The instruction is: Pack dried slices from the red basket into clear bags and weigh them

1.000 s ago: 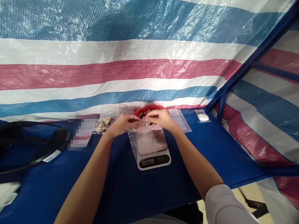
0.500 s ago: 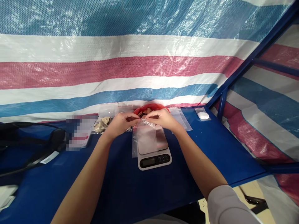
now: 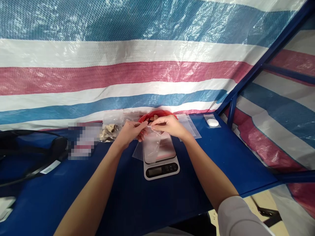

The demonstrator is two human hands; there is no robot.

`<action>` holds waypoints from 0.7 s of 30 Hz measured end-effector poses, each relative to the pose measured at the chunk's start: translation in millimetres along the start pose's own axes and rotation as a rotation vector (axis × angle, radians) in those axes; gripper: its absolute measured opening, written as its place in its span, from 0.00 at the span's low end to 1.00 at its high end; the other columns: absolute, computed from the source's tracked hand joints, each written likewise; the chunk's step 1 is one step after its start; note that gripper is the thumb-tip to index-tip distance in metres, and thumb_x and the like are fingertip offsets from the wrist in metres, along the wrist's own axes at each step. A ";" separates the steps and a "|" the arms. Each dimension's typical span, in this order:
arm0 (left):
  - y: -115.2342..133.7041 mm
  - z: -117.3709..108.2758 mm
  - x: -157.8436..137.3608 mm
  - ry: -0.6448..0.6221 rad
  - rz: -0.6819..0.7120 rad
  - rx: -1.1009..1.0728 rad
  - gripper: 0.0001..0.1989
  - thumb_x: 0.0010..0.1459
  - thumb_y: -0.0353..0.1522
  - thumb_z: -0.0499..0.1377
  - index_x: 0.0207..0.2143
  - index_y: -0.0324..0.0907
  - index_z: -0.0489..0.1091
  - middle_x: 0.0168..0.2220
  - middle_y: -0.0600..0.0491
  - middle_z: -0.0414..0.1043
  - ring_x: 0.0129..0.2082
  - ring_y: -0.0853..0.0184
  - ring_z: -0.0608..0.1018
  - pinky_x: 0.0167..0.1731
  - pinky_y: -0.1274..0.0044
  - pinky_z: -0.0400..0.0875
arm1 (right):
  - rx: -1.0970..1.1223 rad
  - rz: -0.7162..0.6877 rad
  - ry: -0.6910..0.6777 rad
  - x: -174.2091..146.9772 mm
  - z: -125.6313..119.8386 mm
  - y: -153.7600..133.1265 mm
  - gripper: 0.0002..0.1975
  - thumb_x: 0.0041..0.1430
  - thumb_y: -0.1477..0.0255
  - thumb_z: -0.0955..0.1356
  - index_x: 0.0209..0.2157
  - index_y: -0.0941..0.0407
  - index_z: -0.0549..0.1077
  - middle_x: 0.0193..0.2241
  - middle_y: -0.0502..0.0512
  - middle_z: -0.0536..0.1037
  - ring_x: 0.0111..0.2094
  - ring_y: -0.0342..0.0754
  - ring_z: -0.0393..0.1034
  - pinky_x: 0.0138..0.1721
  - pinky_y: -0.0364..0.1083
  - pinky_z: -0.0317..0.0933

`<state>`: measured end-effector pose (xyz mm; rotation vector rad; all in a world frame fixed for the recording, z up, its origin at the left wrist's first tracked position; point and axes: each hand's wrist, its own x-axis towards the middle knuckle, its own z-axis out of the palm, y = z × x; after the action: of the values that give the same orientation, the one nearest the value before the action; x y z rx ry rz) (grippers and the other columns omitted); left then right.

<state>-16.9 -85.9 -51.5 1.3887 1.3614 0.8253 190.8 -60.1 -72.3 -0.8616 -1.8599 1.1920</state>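
Note:
A clear plastic bag (image 3: 152,144) hangs from the fingers of both my hands, over a white kitchen scale (image 3: 161,170). My left hand (image 3: 133,131) pinches the bag's upper edge between thumb and fingers. From the other side, my right hand (image 3: 169,125) grips the same edge, its fingertips close to the left ones. Behind the hands stands a red bag or basket (image 3: 147,116) with brown dried pieces (image 3: 154,118) in it, partly hidden by my fingers. Left of my left hand, a clear bag of pale dried pieces (image 3: 109,131) lies on the table.
Flat clear bags (image 3: 190,126) lie right of the red container. A small white case (image 3: 212,122) rests at the table's (image 3: 236,154) back right. Black straps (image 3: 49,149) and a blurred-out item (image 3: 82,141) are at left. Striped sheeting (image 3: 123,72) hangs behind.
The bag under my hands has swung and spread, its lower left corner now further left. My left hand has turned slightly, with more fingers showing. The view has shifted a little.

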 end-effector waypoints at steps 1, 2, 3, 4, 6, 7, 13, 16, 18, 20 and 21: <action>-1.6 -1.2 1.3 -0.008 -0.024 -0.045 0.20 0.53 0.48 0.65 0.24 0.39 0.76 0.23 0.50 0.76 0.18 0.67 0.74 0.18 0.76 0.69 | 0.022 -0.001 -0.017 -0.2 0.3 0.4 0.14 0.56 0.63 0.75 0.39 0.57 0.84 0.32 0.53 0.82 0.26 0.42 0.72 0.29 0.43 0.72; -3.1 -2.7 2.2 -0.019 -0.042 -0.079 0.19 0.52 0.47 0.66 0.25 0.38 0.76 0.24 0.50 0.77 0.18 0.68 0.75 0.18 0.77 0.68 | 0.040 -0.001 -0.030 -0.5 0.4 0.6 0.14 0.56 0.62 0.75 0.40 0.57 0.84 0.32 0.53 0.82 0.26 0.42 0.73 0.29 0.43 0.73; -4.4 -4.4 3.0 -0.032 -0.055 -0.102 0.18 0.51 0.46 0.67 0.26 0.38 0.77 0.25 0.50 0.77 0.19 0.68 0.75 0.18 0.78 0.68 | 0.051 0.002 -0.039 -0.8 0.5 0.5 0.15 0.55 0.62 0.75 0.40 0.57 0.84 0.33 0.53 0.82 0.27 0.42 0.73 0.29 0.43 0.74; -5.6 -6.0 3.5 -0.044 -0.063 -0.117 0.17 0.50 0.45 0.68 0.27 0.38 0.77 0.25 0.50 0.77 0.19 0.69 0.75 0.18 0.78 0.67 | 0.055 0.009 -0.045 -1.1 0.6 0.3 0.15 0.55 0.61 0.76 0.40 0.57 0.84 0.34 0.53 0.82 0.28 0.43 0.74 0.30 0.43 0.74; -8.4 -8.0 4.5 -0.061 -0.059 -0.131 0.17 0.49 0.44 0.69 0.27 0.38 0.77 0.26 0.50 0.77 0.20 0.69 0.76 0.18 0.79 0.66 | 0.055 0.037 -0.044 -1.6 0.8 -0.9 0.16 0.55 0.60 0.76 0.40 0.56 0.84 0.36 0.53 0.82 0.30 0.44 0.75 0.29 0.43 0.75; -10.0 -8.3 5.1 -0.067 -0.046 -0.136 0.16 0.49 0.43 0.69 0.27 0.38 0.77 0.26 0.50 0.77 0.21 0.69 0.76 0.19 0.79 0.66 | 0.051 0.057 -0.040 -1.8 1.0 -1.6 0.17 0.55 0.59 0.76 0.41 0.55 0.84 0.36 0.53 0.82 0.31 0.44 0.75 0.29 0.42 0.75; -16.1 -3.0 6.4 -0.070 0.064 -0.117 0.18 0.50 0.46 0.69 0.26 0.39 0.78 0.24 0.51 0.77 0.23 0.69 0.76 0.25 0.77 0.70 | -0.029 0.105 -0.024 -0.8 3.6 -2.7 0.17 0.57 0.59 0.74 0.40 0.56 0.84 0.30 0.52 0.80 0.29 0.44 0.74 0.26 0.42 0.75; -12.7 1.0 4.3 -0.074 0.090 -0.094 0.17 0.50 0.46 0.68 0.25 0.40 0.77 0.24 0.51 0.77 0.24 0.68 0.76 0.26 0.76 0.71 | -0.082 0.091 -0.036 -0.3 4.2 -1.8 0.12 0.57 0.62 0.74 0.35 0.57 0.84 0.27 0.51 0.80 0.26 0.44 0.74 0.25 0.42 0.74; -10.1 3.0 3.1 -0.064 0.105 -0.067 0.16 0.50 0.45 0.67 0.24 0.40 0.76 0.24 0.52 0.77 0.24 0.68 0.76 0.26 0.76 0.71 | -0.100 0.104 -0.036 -0.3 3.9 -1.7 0.10 0.58 0.64 0.73 0.31 0.58 0.83 0.25 0.51 0.79 0.26 0.43 0.74 0.25 0.42 0.74; -8.6 3.5 2.5 -0.055 0.122 -0.018 0.16 0.51 0.45 0.66 0.23 0.41 0.75 0.22 0.53 0.76 0.23 0.67 0.75 0.26 0.76 0.71 | -0.095 0.136 -0.030 -0.5 3.0 -1.5 0.09 0.58 0.66 0.73 0.30 0.57 0.83 0.25 0.51 0.79 0.25 0.43 0.75 0.25 0.41 0.75; -8.5 3.1 2.4 -0.051 0.133 0.010 0.16 0.51 0.44 0.65 0.23 0.41 0.75 0.22 0.53 0.75 0.22 0.68 0.75 0.26 0.76 0.71 | -0.086 0.156 -0.026 -0.6 2.3 -1.2 0.09 0.58 0.67 0.73 0.31 0.57 0.83 0.26 0.51 0.79 0.25 0.43 0.75 0.26 0.41 0.75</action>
<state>-16.3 -85.1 -60.7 1.5110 1.2465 0.8649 188.9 -62.0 -71.9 -1.0599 -1.9050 1.2294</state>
